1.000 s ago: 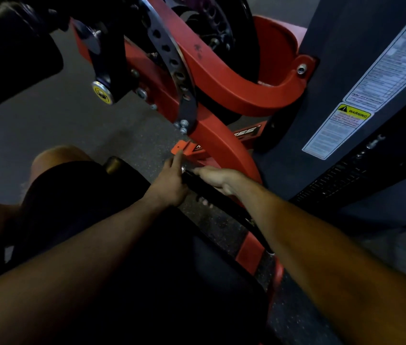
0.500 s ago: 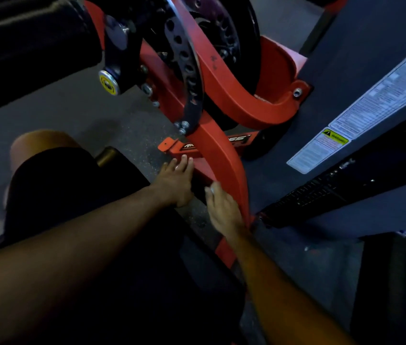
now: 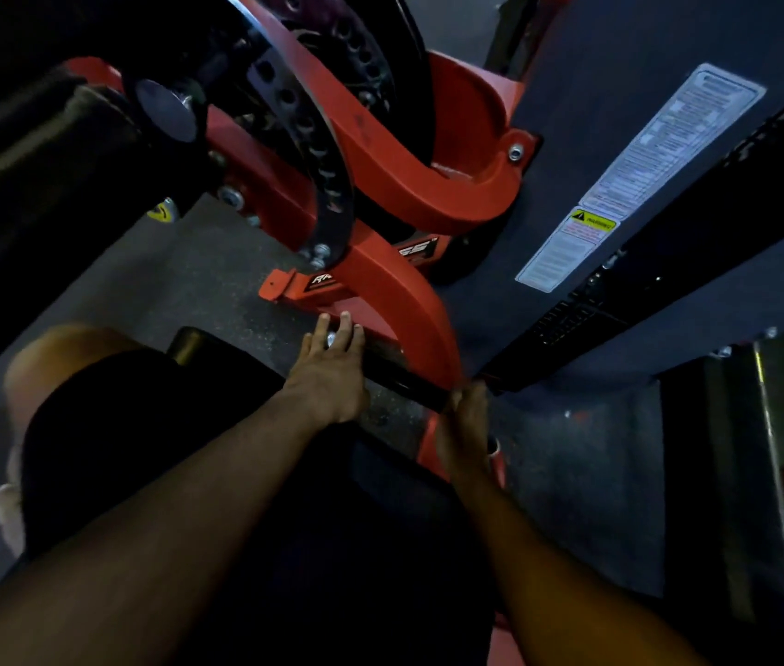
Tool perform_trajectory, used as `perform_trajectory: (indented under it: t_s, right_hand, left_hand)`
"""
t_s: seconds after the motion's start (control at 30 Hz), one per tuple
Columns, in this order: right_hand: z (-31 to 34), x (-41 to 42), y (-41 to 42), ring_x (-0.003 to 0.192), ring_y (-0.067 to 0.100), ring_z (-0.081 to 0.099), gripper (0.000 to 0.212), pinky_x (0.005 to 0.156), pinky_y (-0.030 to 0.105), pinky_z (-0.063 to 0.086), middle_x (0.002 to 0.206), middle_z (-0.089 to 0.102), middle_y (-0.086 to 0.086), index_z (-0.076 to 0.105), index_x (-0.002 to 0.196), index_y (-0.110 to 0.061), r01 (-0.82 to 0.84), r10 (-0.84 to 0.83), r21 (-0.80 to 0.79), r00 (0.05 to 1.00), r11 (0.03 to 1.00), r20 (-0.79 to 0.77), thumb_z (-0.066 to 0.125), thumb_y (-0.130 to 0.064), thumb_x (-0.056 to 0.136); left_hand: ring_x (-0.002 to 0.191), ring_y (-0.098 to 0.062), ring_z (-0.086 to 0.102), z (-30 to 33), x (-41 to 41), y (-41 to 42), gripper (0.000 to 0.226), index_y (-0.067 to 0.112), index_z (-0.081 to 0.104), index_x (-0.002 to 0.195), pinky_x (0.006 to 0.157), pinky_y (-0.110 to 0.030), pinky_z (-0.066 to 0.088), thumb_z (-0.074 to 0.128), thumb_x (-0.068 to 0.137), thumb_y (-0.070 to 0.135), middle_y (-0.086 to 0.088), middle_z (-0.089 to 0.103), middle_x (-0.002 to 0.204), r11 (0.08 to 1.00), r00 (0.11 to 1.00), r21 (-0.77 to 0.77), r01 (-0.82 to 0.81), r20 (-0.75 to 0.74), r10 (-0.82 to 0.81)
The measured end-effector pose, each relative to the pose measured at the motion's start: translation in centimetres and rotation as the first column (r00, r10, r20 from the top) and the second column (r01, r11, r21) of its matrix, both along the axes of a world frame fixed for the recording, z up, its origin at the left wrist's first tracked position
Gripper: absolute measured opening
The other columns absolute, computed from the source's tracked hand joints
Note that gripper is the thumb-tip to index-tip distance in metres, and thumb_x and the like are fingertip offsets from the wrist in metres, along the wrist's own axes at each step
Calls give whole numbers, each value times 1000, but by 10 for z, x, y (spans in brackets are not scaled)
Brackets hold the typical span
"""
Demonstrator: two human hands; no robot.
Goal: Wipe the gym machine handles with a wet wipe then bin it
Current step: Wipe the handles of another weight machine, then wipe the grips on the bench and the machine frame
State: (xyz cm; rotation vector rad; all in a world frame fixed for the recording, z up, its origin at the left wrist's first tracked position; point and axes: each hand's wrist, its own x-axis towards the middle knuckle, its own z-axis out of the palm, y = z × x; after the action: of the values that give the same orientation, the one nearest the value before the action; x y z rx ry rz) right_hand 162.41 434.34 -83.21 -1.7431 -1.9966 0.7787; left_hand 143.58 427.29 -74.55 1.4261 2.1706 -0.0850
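The dark, rubber-covered handle bar [image 3: 397, 370] runs slantwise below the curved red steel frame [image 3: 409, 300]. The left hand [image 3: 330, 372], fingers straight, rests on its far end; the right hand [image 3: 464, 420] grips its near end. No wipe is visible.

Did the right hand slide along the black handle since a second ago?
Yes. The right hand slid back along the black handle, away from the left hand and past the red frame.

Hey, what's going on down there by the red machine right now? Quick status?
Left hand flat on the black handle, fingers straight. Right hand wrapped around the handle's near end. Wipe not visible. Nothing blocking.
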Motion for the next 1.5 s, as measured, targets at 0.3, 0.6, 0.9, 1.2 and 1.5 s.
perform_trajectory:
  t_s: [0.3,0.6,0.9,1.2,1.5]
  right_hand:
    - [182,64,-41,95,10,66,25,81,30,54,103,68,-14,59,115,-34,-408,416,-129,908,904,48,53,-16,99]
    - [327,121,-15,60,-3,54,20,59,13,45,72,56,-5,48,83,-17,-208,205,106,978,972,38,60,-6,93]
    - [363,97,-39,82,4,68,17,74,26,55,86,72,-8,64,97,-10,-350,366,133,922,927,-122,76,-18,87]
    - [365,76,-73,63,11,72,21,65,38,62,79,72,-4,67,82,-22,-618,614,17,776,786,-146,71,-2,83]
    - [350,70,-76,55,13,70,23,64,38,61,75,74,-6,67,93,-18,-663,665,-86,747,744,-11,80,-7,78]
  left_hand:
    - [156,-38,-5,34,18,-2,85,17,7,163,124,-57,-1,57,96,32,-18,-11,169,999,999,17,46,17,-46]
    - [103,-27,69,170,140,59,35,13,64,125,87,-38,56,68,91,20,-9,72,114,822,696,491,289,482,-533]
    - [82,-16,69,254,100,-15,27,21,70,98,81,-46,56,63,75,33,0,74,91,822,744,541,177,473,-471]
    - [92,-8,70,246,90,-97,9,20,73,98,89,-41,56,69,96,28,7,76,93,874,750,483,-47,595,-288]
    - [90,-13,67,201,121,-117,23,6,69,120,88,-30,55,64,98,7,-13,73,96,838,494,361,-409,860,-129]
